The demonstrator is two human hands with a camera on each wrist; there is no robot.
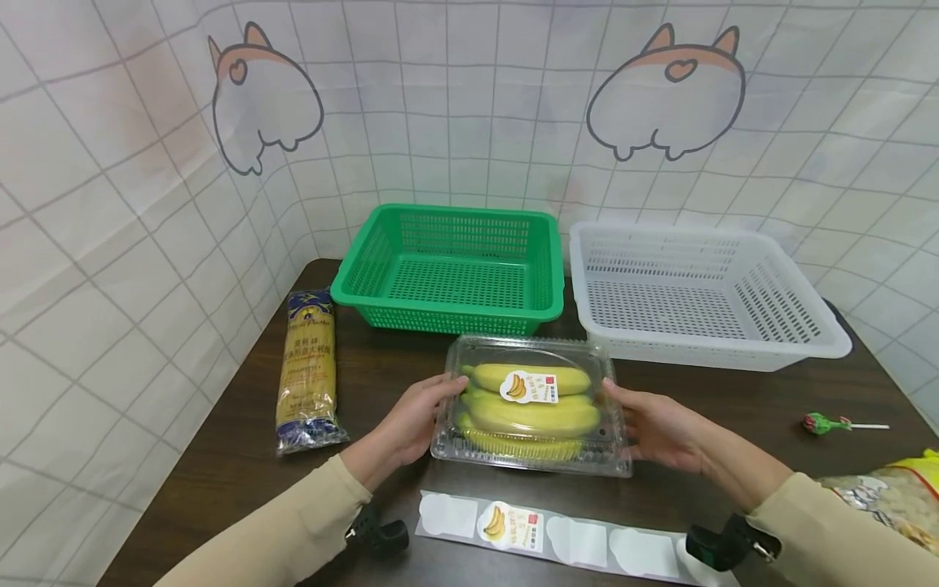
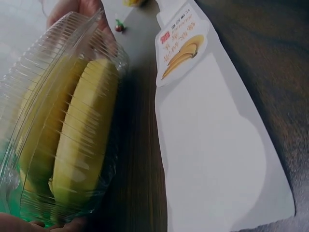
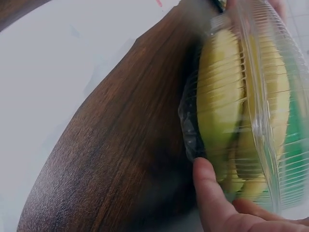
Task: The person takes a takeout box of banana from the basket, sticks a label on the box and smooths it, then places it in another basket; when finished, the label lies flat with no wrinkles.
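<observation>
My left hand (image 1: 411,420) and right hand (image 1: 663,428) grip a clear plastic clamshell box (image 1: 528,463) by its two sides. The lid is closed over several yellow bananas (image 1: 535,417). On top of the lid is a white label (image 1: 530,386) with a banana picture. In the right wrist view, a finger (image 3: 207,186) lies along the box's lower corner. Closer to me on the table lies a strip of label backing (image 1: 584,545), carrying one banana label (image 1: 506,526) among bare white patches. I cannot tell whether the box touches the table.
Behind the box stand a green basket (image 1: 447,312) and a white basket (image 1: 689,350). A spaghetti packet (image 1: 308,367) lies at the left. To the right are a lollipop (image 1: 825,423) and a partly visible yellow-and-clear bag (image 1: 891,493). A gridded cloth (image 1: 469,106) hangs behind the table.
</observation>
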